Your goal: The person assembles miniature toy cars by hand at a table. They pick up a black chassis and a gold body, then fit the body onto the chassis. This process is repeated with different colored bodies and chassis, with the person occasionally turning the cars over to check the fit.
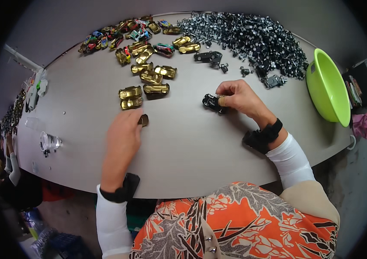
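My left hand (pixel 124 134) is closed round a gold toy car (pixel 144 120), most of it hidden by the fingers; one end shows beside them. Just beyond that hand lie more gold toy cars (pixel 130 92), some side by side. My right hand (pixel 240 100) pinches a black toy car chassis (pixel 212 103) low over the table, right of the middle. Its wheels and dark parts face up.
A heap of small black and silver chassis parts (pixel 252 39) covers the back right. Multicoloured toy cars (pixel 106 36) pile up at the back left. A lime-green basin (pixel 328 88) leans at the right edge. A clear cup (pixel 50 141) is at the left. Another person (pixel 13 170) works at far left.
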Demonstrator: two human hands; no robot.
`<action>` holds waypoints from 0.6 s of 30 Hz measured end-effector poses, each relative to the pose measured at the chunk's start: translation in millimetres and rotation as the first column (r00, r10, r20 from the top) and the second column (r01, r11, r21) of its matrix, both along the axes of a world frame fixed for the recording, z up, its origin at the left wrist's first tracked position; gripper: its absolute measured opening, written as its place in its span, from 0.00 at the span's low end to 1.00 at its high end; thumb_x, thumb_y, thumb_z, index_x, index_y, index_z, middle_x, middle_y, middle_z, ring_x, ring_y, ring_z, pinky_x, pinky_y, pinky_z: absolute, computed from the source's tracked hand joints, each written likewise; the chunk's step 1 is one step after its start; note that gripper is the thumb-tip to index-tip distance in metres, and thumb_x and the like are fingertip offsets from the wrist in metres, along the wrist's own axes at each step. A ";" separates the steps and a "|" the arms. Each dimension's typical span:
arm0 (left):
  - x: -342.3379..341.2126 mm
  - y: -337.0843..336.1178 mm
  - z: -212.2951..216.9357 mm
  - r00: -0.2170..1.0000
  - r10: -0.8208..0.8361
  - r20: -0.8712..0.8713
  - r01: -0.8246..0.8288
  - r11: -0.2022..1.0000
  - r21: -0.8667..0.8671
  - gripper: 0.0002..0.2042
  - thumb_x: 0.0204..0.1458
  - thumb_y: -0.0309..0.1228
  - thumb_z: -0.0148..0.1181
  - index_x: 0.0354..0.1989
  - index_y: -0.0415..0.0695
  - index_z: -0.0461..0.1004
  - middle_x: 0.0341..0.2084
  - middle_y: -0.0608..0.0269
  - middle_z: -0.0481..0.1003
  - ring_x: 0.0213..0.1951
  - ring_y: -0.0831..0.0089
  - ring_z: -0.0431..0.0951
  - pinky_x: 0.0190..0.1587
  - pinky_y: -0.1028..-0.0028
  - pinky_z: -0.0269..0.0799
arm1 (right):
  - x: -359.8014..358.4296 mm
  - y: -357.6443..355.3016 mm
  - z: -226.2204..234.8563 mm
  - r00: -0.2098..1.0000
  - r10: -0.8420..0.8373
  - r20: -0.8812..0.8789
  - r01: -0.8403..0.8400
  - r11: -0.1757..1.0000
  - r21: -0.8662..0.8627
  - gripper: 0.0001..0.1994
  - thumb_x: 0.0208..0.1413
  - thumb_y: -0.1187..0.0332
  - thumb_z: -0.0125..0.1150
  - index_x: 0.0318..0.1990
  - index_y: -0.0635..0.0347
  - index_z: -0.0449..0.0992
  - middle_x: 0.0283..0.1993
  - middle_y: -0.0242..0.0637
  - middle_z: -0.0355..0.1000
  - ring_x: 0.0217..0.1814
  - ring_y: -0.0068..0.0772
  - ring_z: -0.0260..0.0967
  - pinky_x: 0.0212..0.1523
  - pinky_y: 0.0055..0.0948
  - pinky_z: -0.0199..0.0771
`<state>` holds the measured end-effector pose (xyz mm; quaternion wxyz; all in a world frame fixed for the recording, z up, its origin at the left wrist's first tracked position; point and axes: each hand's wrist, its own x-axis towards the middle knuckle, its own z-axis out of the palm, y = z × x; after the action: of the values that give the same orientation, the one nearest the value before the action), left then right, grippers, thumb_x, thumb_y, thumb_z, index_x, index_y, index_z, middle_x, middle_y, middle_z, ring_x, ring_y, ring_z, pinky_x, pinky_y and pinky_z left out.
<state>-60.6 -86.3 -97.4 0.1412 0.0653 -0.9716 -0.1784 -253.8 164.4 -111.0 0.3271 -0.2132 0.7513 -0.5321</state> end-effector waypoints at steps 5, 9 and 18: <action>-5.0 10.0 -5.8 0.987 0.065 0.144 -0.088 0.984 0.156 0.14 0.41 0.22 0.61 0.38 0.38 0.72 0.30 0.57 0.73 0.33 0.63 0.75 0.35 0.67 0.69 | 6.7 10.2 -6.0 0.887 -0.152 -0.436 0.143 0.988 -0.054 0.06 0.45 0.77 0.56 0.33 0.67 0.74 0.28 0.32 0.72 0.30 0.18 0.66 0.33 0.20 0.67; -6.8 24.9 -8.4 0.983 0.050 0.175 -0.175 0.527 0.831 0.10 0.44 0.23 0.61 0.37 0.37 0.72 0.25 0.60 0.73 0.29 0.70 0.77 0.30 0.71 0.72 | 13.6 11.9 2.5 0.898 -0.240 -0.369 0.162 0.960 -0.230 0.06 0.46 0.79 0.54 0.34 0.66 0.73 0.29 0.30 0.71 0.29 0.17 0.65 0.32 0.18 0.66; -38.5 76.9 -11.0 0.972 -0.149 0.183 -0.198 -0.097 0.975 0.17 0.48 0.27 0.61 0.47 0.38 0.69 0.24 0.61 0.76 0.25 0.71 0.79 0.17 0.77 0.72 | 66.6 13.8 20.2 0.989 -0.060 0.137 0.109 0.916 -0.386 0.15 0.44 0.82 0.55 0.43 0.63 0.70 0.40 0.31 0.70 0.35 0.14 0.65 0.29 0.14 0.64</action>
<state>-99.0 -9.4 -108.4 -0.0653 0.1869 -0.5261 -0.8271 -187.2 178.2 -90.8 0.3001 -0.2087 0.6166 -0.6973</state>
